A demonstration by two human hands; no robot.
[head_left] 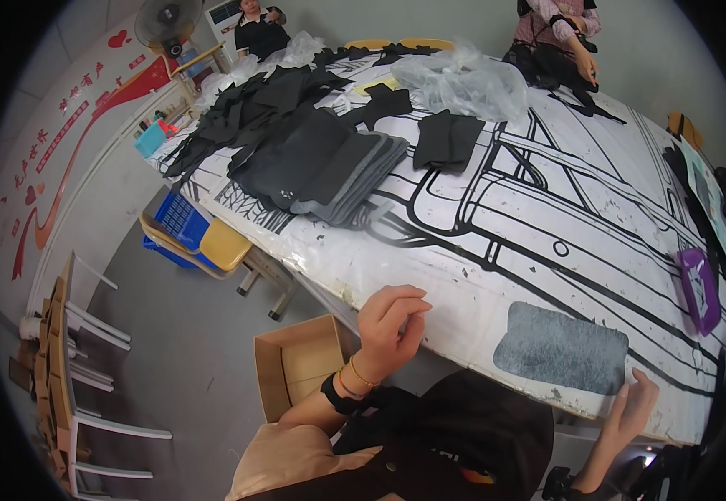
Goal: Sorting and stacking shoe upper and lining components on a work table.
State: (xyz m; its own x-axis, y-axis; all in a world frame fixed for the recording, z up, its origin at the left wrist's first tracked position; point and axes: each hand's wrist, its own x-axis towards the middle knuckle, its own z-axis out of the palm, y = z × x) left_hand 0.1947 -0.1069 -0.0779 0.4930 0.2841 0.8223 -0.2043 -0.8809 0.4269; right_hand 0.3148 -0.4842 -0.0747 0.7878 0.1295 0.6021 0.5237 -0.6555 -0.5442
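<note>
A grey rectangular fabric piece point(561, 346) with rounded corners lies flat near the table's front edge. My right hand point(632, 407) is at its right end, fingers stretched and thumb apart, holding nothing visible. Whether the fingertips touch the piece I cannot tell. My left hand point(392, 324) hovers by the front edge, left of the piece, its fingers loosely bent and apart with nothing seen in them. Farther off on the left stands a thick stack of dark grey fabric pieces point(313, 167). A smaller black fabric pile point(448, 140) lies to its right.
The white table point(538, 250) bears black line drawings. Loose black cut pieces point(254, 104) and a clear plastic bag point(471, 83) lie at the back, a purple pouch point(698, 290) at right. A cardboard box point(300, 363) stands below, left. Two people are across the table.
</note>
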